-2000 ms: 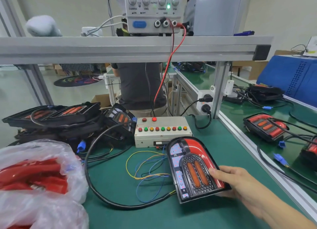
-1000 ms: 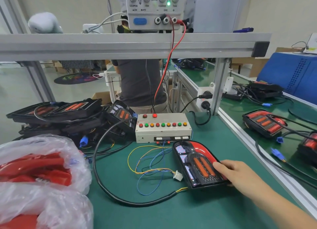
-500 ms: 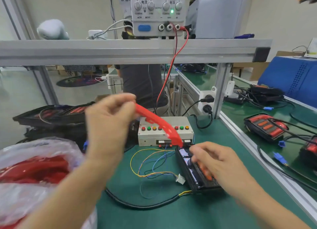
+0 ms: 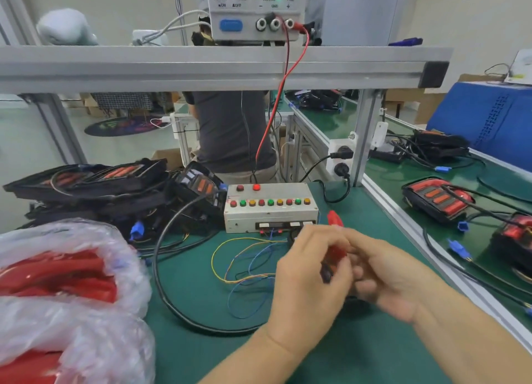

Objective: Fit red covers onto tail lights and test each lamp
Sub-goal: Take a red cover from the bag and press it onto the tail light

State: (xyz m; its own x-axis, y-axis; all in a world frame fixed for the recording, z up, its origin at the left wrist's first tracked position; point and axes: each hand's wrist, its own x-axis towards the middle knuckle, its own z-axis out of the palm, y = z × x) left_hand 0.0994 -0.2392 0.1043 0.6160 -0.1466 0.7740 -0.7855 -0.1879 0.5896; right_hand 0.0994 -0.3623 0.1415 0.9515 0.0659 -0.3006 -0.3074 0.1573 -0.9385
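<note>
Both hands meet over the tail light on the green bench, just in front of the white test box (image 4: 270, 208). My left hand (image 4: 308, 280) and my right hand (image 4: 385, 271) together hold a red cover (image 4: 335, 219); its upper tip sticks out above my fingers. The black tail light (image 4: 326, 273) is almost wholly hidden under my hands, with only a dark sliver showing between them. Its thick black cable (image 4: 161, 268) loops away to the left. How the cover sits on the lamp cannot be made out.
A clear bag of red covers (image 4: 57, 274) lies at front left. Behind it is a stack of black tail lights (image 4: 95, 188). Thin coloured wires (image 4: 244, 257) trail from the box. More tail lights (image 4: 437, 199) rest on the right bench. A power supply (image 4: 256, 12) sits overhead.
My left hand came in from the left carrying a red cover and brought it down onto the tail light. Both hands now close together over the lamp, hiding it.
</note>
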